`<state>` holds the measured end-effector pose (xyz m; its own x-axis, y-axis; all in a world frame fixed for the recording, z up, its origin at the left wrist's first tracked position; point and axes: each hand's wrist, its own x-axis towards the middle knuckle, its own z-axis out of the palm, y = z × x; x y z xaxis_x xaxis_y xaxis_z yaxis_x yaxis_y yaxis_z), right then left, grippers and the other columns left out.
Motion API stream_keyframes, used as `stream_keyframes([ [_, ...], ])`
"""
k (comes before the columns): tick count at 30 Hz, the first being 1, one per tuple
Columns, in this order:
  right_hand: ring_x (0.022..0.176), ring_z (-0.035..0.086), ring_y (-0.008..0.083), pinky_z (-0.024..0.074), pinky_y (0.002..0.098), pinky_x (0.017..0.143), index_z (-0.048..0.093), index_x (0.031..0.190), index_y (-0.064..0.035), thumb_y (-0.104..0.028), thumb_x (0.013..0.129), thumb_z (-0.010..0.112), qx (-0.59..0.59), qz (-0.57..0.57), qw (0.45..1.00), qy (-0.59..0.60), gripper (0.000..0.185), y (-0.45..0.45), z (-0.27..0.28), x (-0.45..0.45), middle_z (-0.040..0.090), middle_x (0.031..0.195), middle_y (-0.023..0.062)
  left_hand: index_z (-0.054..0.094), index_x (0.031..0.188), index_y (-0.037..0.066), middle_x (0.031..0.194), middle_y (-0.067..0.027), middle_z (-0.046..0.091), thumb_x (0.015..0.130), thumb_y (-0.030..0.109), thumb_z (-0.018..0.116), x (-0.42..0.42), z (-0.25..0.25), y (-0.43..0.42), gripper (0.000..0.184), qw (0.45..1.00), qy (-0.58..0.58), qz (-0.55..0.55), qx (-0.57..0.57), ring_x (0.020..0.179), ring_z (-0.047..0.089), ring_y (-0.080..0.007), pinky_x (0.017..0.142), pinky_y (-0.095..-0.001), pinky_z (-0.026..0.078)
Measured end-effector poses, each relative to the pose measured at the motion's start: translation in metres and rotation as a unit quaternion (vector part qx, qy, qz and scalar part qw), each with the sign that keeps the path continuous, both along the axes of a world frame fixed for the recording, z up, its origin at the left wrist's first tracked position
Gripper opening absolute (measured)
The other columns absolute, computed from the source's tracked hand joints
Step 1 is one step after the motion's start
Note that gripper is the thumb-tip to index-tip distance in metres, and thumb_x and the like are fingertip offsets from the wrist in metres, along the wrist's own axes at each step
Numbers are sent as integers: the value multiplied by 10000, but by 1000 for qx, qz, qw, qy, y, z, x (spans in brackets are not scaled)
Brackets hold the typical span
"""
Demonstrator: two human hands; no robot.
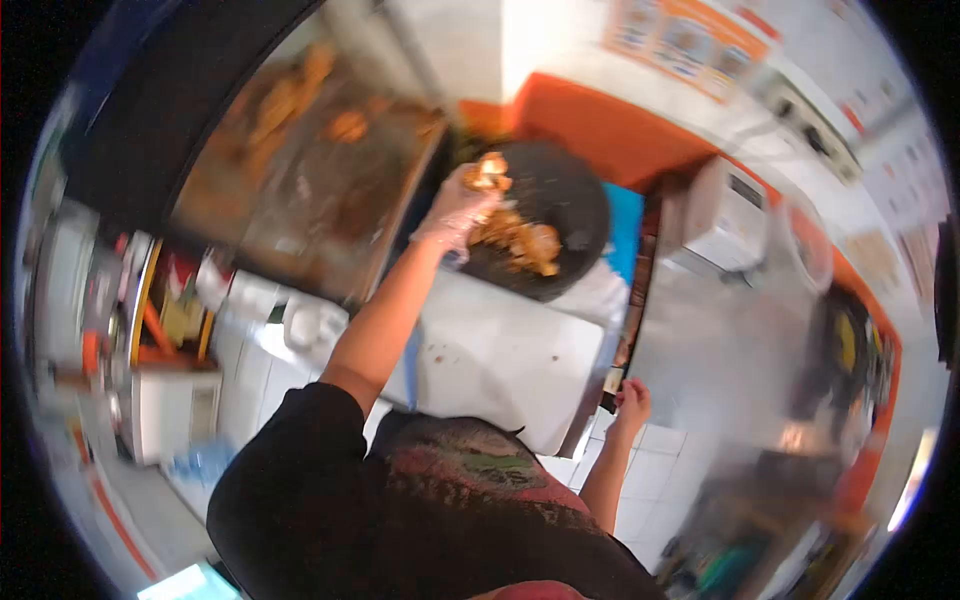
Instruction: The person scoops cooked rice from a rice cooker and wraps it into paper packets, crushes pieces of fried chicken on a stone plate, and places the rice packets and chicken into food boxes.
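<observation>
My left hand (450, 215), in a clear plastic glove, is closed on a browned piece of food that looks like cooked chicken (489, 172). It is raised over the left rim of a large round black bowl or pan (575, 205). More browned, chicken-like pieces (520, 243) lie inside that pan. My right hand (631, 402) is low on the right, by the counter's edge, with its fingers drawn together. A small dark object (608, 402) shows beside its fingertips, and whether the fingers grip it is unclear.
A white cutting board (505, 350) with a few crumbs lies in front of the pan. To the left stands a glass-sided case (310, 190) with blurred browned pieces inside. On the right are a metal counter (715, 330) and a white boxy device (725, 215).
</observation>
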<state>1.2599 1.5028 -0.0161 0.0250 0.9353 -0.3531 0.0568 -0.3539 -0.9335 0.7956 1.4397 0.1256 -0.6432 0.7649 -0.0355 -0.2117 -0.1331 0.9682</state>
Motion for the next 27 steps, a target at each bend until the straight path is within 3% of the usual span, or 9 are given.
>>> stream_keyframes([
  [5, 758, 585, 80, 454, 211, 637, 622, 1115, -50, -123, 889, 679, -10, 52, 999, 14, 244, 1, 5, -13, 643, 925, 12, 505, 1323, 101, 1036, 32, 608, 785, 200, 778, 97, 6, -180, 612, 988, -155, 6, 16, 823, 546, -46, 675, -193, 446],
  [6, 769, 573, 78, 451, 210, 654, 627, 1113, -57, -126, 885, 682, -31, 71, 997, 11, 245, -1, 12, -16, 644, 949, 8, 480, 1364, 106, 1039, 33, 606, 786, 167, 764, 109, 26, -206, 647, 980, -197, -29, 16, 759, 533, -31, 598, -175, 425],
  [8, 772, 565, 78, 449, 211, 666, 629, 1111, -61, -126, 883, 684, -32, 86, 996, 18, 243, -8, 21, -20, 644, 960, 7, 465, 1381, 96, 1020, 28, 614, 779, 130, 752, 129, 33, -260, 668, 975, -181, 104, -72, 698, 535, -44, 537, -185, 419],
  [11, 774, 540, 72, 441, 215, 690, 634, 1100, -64, -130, 881, 686, -15, 102, 995, -3, 235, -16, 24, -27, 644, 971, 1, 527, 1278, 80, 1000, -7, 652, 844, 91, 692, 115, -2, -330, 465, 943, -73, 231, -229, 738, 569, -63, 583, -209, 447],
  [12, 743, 533, 70, 435, 208, 671, 643, 1101, -62, -123, 874, 679, -6, 114, 993, 11, 237, -18, 20, -28, 635, 921, -5, 549, 1236, 73, 966, -3, 654, 849, 83, 684, 101, -52, -348, 410, 918, -22, 360, -163, 717, 572, -63, 568, -220, 455],
  [18, 766, 535, 82, 444, 234, 680, 658, 1103, -15, -93, 850, 637, 59, 247, 965, -62, 265, -43, 24, -76, 645, 958, 28, 581, 1157, 67, 951, -14, 649, 835, 77, 658, 45, -31, -401, 332, 906, 6, 395, -154, 733, 582, -69, 603, -237, 477],
  [20, 780, 559, 100, 455, 232, 698, 682, 1076, -46, -50, 863, 596, 113, 357, 925, -66, 229, -85, 48, -132, 628, 898, 17, 586, 1144, 65, 932, -7, 644, 833, 76, 650, 49, -10, -400, 318, 902, 18, 416, -116, 712, 570, -67, 597, -236, 470],
  [24, 841, 618, 103, 492, 239, 775, 670, 1056, -19, -39, 893, 628, 107, 618, 773, 97, 170, -199, 78, -242, 668, 939, 43, 599, 1107, 67, 824, 26, 603, 830, 101, 671, 60, 2, -410, 289, 887, 18, 449, -104, 624, 514, -63, 548, -233, 427],
  [27, 1061, 569, 283, 448, 420, 915, 702, 1048, -99, -134, 825, 662, 348, 696, 627, 10, 229, -277, 81, -323, 669, 1074, 99, 600, 1097, 71, 781, 32, 586, 838, 122, 689, 71, 11, -421, 279, 883, -25, 453, -120, 600, 502, -65, 530, -219, 404],
])
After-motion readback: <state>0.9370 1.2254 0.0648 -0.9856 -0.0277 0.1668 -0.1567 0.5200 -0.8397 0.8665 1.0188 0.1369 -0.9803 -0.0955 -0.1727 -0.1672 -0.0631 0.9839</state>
